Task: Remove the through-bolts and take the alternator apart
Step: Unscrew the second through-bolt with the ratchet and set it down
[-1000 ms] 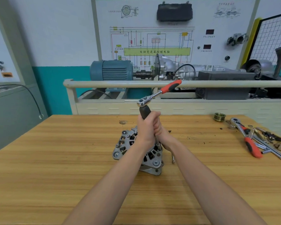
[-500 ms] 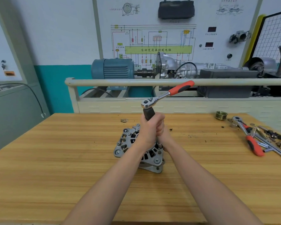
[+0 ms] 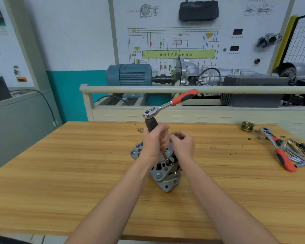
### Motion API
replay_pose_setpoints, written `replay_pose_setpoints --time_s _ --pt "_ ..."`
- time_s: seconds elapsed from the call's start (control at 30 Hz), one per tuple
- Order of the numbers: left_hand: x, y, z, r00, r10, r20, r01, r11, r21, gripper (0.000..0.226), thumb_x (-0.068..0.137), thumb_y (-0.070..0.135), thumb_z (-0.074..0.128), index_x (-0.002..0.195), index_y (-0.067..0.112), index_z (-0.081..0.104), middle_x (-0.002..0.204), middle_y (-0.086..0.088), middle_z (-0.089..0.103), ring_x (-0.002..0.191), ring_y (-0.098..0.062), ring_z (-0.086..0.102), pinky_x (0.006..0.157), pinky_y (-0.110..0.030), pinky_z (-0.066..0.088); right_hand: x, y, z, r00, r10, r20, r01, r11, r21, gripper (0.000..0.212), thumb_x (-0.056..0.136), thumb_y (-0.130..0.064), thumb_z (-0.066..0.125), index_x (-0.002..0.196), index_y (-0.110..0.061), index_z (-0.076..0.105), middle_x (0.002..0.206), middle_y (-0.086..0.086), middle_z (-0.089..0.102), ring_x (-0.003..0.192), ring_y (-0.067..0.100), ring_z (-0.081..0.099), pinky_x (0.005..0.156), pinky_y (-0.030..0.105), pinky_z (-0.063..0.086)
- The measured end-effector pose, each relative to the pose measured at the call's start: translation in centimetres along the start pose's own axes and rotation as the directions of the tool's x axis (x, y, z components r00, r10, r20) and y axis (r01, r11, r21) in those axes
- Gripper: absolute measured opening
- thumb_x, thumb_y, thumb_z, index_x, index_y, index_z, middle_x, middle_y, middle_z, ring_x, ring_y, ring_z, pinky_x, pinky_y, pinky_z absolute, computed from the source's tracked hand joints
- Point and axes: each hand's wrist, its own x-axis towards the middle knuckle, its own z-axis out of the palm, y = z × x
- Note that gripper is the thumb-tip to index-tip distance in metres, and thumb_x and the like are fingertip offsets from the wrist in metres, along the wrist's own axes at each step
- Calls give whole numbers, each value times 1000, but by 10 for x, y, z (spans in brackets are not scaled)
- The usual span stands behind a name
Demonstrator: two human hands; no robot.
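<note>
On the wooden workbench (image 3: 60, 173), right in the middle, sits the alternator (image 3: 163, 176), a grey cast-metal housing with vent slots and bolt ears, resting on the bare wood. Behind the bench runs a cream rail (image 3: 236, 89), and beyond it a blue electric motor (image 3: 130, 75) coupled to a silver gearbox (image 3: 209, 74), all under a white wiring-diagram board (image 3: 174, 41) on the wall.

Both forearms reach in from the bottom edge, meeting over the alternator. The left hand (image 3: 154, 143) is wrapped tight around a black grip (image 3: 151, 124) that stands nearly upright, tilted a little leftward at the top. Below the fist a slim metal shaft (image 3: 166, 156) runs down to the top of the alternator. Capping the black grip is a ratchet wrench (image 3: 167, 104), its red handle angling up and to the right, free of either hand.

The right hand (image 3: 182, 145) hovers just beside the left, fingers curled inward over the alternator; whether it holds anything, I cannot tell.

Far right on the bench, well apart from the work, lies a second red-handled ratchet (image 3: 280, 152) among loose metal tools (image 3: 303, 152), with 1 brass-coloured pulley (image 3: 247, 125) near the back edge.
</note>
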Motion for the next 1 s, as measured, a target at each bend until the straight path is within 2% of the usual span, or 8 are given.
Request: replay_pose_setpoints --time_s 0.1,0.2,0.27,0.4,0.53,0.63,0.83,1.0 --pt "0 1 1 1000 11 -18 -12 999 -50 42 72 8 51 40 22 29 37 6 21 32 -8 13 39 -13 16 19 -9 -8 972 -64 224 71 997 -23 7 85 -16 65 91 -18 66 91 -3 67 84 9 59 74 24 47" --pt "-2 1 4 1000 18 -9 -18 998 -61 41 72 9 51 40 21 28 37 5 21 32 -8 12 40 -12 16 22 -13 -10 886 -112 449 148 988 -44 18 84 -8 62 76 -23 68 75 -11 67 74 1 59 65 16 43" --pt "-3 0 6 1000 16 -11 -16 998 -55 42 72 9 51 39 21 28 36 5 21 32 -8 12 39 -13 15 23 -10 -9 891 -105 442 151 986 -69 29 82 -6 63 65 -31 65 64 -16 65 67 0 57 62 18 42" --pt "-3 0 9 1000 19 -20 -20 999 -31 42 72 9 51 39 22 29 37 6 22 33 -8 12 39 -14 15 26 -6 -8 911 -73 405 119 989 -90 33 81 -9 64 57 -32 62 57 -16 62 65 2 56 59 19 40" --pt "-5 1 11 999 37 -10 -37 999 7 43 72 9 51 38 23 30 36 6 23 32 -9 13 40 -14 15 25 -5 -8 919 -38 392 90 989 -115 46 81 -8 61 44 -33 61 47 -21 58 60 0 52 53 15 37" --pt "-7 1 14 999 44 -2 -44 998 41 43 73 9 51 37 24 31 36 6 24 32 -9 14 40 -14 15 23 -7 -8 923 -14 384 66 990 -121 53 82 -9 58 41 -43 61 43 -23 56 58 0 50 48 12 36" --pt "-6 1 7 999 26 -40 -24 999 49 42 72 10 51 38 23 30 37 5 22 33 -9 14 41 -16 13 25 -4 -8 927 -7 376 32 998 -60 21 76 -16 70 64 -32 70 69 -16 68 77 7 62 68 24 45" --pt "-7 0 1 996 19 -82 -22 999 -37 43 72 8 50 37 22 29 37 5 20 34 -9 11 40 -16 13 26 -3 -7 917 -26 399 34 999 -14 12 74 -19 75 84 -26 74 91 -4 72 93 15 65 84 32 52"
